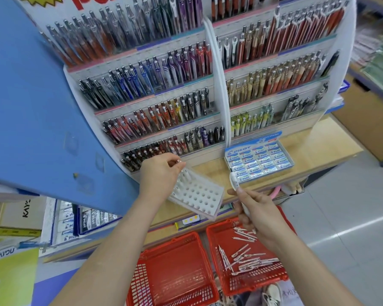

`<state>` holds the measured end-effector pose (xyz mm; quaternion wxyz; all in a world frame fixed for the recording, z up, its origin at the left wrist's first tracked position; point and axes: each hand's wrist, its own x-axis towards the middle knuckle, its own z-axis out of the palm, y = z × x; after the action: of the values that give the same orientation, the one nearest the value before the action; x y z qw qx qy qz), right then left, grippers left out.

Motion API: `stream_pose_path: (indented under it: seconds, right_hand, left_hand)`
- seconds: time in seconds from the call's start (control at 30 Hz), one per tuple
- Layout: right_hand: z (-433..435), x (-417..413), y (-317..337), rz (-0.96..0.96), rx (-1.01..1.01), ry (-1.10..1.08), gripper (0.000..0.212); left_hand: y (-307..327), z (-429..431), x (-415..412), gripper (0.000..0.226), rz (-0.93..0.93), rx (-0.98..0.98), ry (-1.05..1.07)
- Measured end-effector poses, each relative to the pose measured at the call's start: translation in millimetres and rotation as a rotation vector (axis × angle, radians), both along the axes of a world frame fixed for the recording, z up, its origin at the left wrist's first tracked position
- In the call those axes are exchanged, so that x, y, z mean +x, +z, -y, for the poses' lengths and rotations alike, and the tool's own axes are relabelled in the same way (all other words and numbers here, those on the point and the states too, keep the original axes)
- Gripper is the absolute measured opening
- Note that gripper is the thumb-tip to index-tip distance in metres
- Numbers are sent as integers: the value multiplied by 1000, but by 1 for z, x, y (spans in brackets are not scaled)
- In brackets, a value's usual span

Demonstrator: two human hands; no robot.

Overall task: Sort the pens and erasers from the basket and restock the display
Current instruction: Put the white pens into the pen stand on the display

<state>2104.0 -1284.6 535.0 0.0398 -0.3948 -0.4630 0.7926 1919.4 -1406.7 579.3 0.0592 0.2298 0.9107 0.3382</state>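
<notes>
White pen (236,186), clamped in right hand (255,214) grip, points away; holed tray (197,195) lies just left, left hand (161,173) pinching a small piece (178,161) above it.

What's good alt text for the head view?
Someone's right hand grips a white pen while left hand pinches a small item at a white holed tray, before a stocked pen display; loose pens lie in one red basket below.

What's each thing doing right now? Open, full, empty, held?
Left hand, pinches a small thing.
Right hand, grips a white pen.
Holed tray, most holes empty.
Left basket, empty.
Right basket, holds loose pens.
Eraser box, open, full.
</notes>
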Motion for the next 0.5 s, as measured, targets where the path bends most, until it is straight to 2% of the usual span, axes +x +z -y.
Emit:
stream_pose_path:
  seconds: [0.23, 0.5]
  right_hand:
    - [-1, -2, -1, -26, -82, 7, 23]
    - [-1, -2, -3, -8, -24, 67, 24]
  left_hand:
    - [3, 0, 0, 10, -34, -65, -54]
    - [-1, 1, 4, 16, -70, -79, -97]
